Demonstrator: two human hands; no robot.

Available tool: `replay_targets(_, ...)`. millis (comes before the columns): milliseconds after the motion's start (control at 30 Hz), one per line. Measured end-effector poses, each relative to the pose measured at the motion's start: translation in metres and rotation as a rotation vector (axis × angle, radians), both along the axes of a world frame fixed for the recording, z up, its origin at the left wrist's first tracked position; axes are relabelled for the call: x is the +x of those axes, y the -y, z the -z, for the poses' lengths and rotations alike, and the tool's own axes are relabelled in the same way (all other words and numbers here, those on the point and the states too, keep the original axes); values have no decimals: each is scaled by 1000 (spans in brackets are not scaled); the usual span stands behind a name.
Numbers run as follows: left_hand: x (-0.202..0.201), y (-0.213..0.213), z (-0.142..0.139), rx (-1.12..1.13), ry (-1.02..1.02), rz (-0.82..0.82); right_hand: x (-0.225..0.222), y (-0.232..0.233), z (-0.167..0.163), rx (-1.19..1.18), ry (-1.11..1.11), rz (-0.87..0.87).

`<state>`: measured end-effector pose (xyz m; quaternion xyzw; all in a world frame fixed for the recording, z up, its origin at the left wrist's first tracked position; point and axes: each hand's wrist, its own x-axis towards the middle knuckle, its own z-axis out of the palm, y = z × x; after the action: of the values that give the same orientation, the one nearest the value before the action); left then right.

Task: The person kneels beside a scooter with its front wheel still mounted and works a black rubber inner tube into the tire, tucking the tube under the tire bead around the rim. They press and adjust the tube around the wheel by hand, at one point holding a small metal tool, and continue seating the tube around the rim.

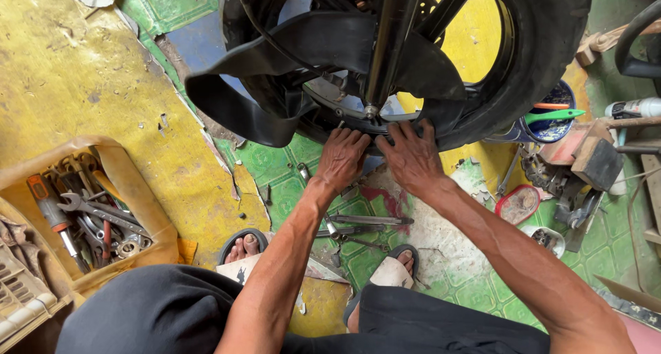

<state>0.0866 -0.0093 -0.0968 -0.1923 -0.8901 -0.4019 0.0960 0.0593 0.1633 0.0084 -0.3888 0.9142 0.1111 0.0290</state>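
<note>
While the floppy black rubber inner tube (275,86) sags out of the tyre (544,58), both hands are pressed on the bottom of the wheel rim (358,116): left hand (341,158) and right hand (412,158) side by side, fingers curled flat onto it, gripping nothing else. Off left, a worn cardboard box (148,216) is full of greasy metal wrenches (100,213).
</note>
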Motion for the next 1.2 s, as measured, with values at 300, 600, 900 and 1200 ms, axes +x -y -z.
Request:
replay_targets(300,8,-3,6,-15,-9,-22,-12,33,18,376,231,91)
replay_targets(600,-20,39,-23,-191,-17,178,-11,-1,8,20,-66,-137)
replay_targets(900,-52,81,-55,-644,-383,259,-15,-42,-43,-11,20,-25)
replay_targets(1200,-32,71,-61,-471,365,170,37,-3,23,-262,-25,118)
